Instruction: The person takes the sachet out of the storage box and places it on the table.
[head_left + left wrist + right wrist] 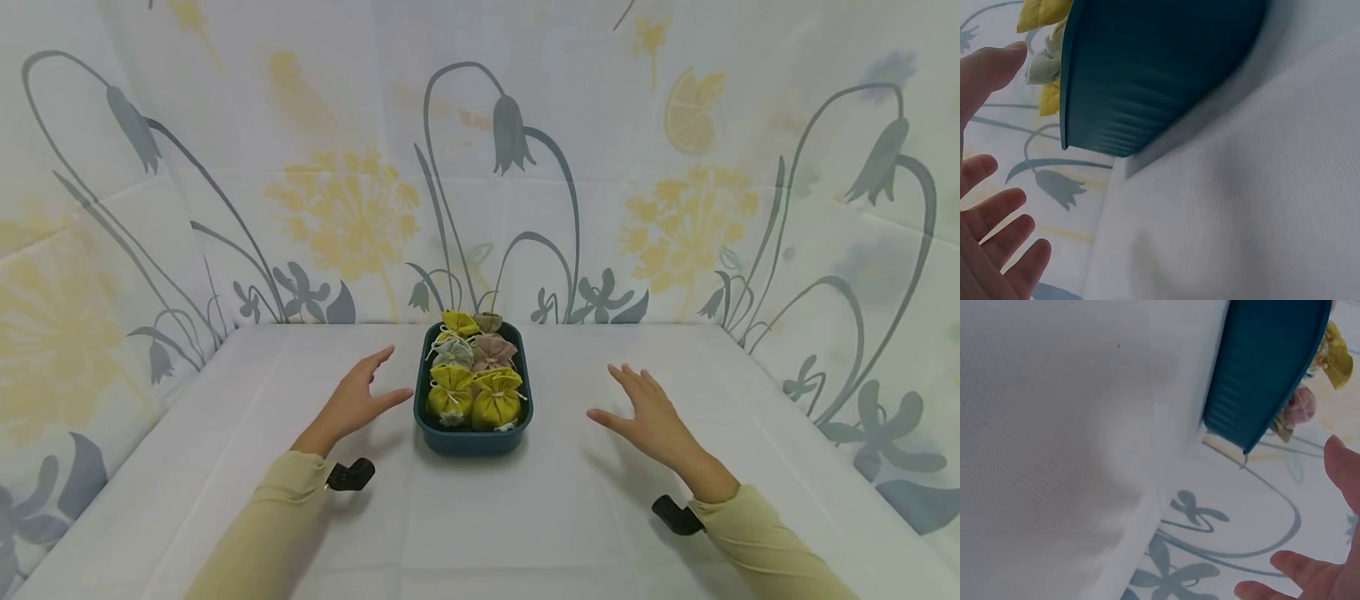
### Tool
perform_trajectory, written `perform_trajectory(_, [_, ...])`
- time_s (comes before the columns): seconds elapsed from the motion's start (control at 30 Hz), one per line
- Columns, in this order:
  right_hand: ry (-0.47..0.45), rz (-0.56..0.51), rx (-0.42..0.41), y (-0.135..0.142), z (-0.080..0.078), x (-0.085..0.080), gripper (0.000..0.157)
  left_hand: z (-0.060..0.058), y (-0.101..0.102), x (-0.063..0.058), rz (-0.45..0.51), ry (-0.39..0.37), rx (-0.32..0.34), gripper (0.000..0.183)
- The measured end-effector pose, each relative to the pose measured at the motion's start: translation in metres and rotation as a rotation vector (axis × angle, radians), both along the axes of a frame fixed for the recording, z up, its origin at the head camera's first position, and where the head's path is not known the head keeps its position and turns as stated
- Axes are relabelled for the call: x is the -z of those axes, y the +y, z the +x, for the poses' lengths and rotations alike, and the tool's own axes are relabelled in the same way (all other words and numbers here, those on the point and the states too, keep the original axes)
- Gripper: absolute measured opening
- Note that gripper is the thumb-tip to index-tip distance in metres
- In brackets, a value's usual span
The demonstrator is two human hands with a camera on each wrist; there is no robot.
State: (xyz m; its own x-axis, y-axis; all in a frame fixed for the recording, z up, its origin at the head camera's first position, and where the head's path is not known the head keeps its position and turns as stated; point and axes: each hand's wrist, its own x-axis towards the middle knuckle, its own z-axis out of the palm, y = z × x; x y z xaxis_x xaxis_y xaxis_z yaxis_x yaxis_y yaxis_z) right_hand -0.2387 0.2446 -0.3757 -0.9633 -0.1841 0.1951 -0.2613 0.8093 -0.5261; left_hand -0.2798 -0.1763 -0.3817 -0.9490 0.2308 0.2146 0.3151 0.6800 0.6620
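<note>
A dark teal rectangular basket (474,442) stands near the back of the table, filled with several small drawstring pouches. Two yellow pouches (497,403) sit at its near end, a pale green one (453,353) and a pinkish one (493,352) in the middle, more behind. Left of the basket, my left hand (356,403) hovers with fingers spread, its thumb tip close to the basket wall and nothing in its grasp. My right hand (651,419) is held to the right, farther from the basket, fingers extended and holding nothing.
A white cloth (480,525) covers the table. Behind and at both sides hangs a curtain (480,208) printed with grey bellflowers and yellow blossoms. A small black device (351,475) is strapped at the left wrist, another (677,515) at the right.
</note>
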Motion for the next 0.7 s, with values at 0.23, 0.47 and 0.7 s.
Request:
perform_trajectory(0.23, [-0.003,-0.017,-0.014,-0.009,-0.003,0.000,0.087,-0.004,0.010,0.001,0.076,-0.045,0.038,0.085])
perform_trajectory(0.47, [-0.004,-0.053,-0.032,-0.018,-0.004,-0.001,0.084,-0.005,0.017,0.006,0.073,-0.082,0.068,0.077])
perform_trajectory(0.7, [-0.014,-0.076,-0.043,-0.029,-0.005,-0.004,0.083,-0.006,0.020,0.010,0.095,-0.118,0.073,0.066])
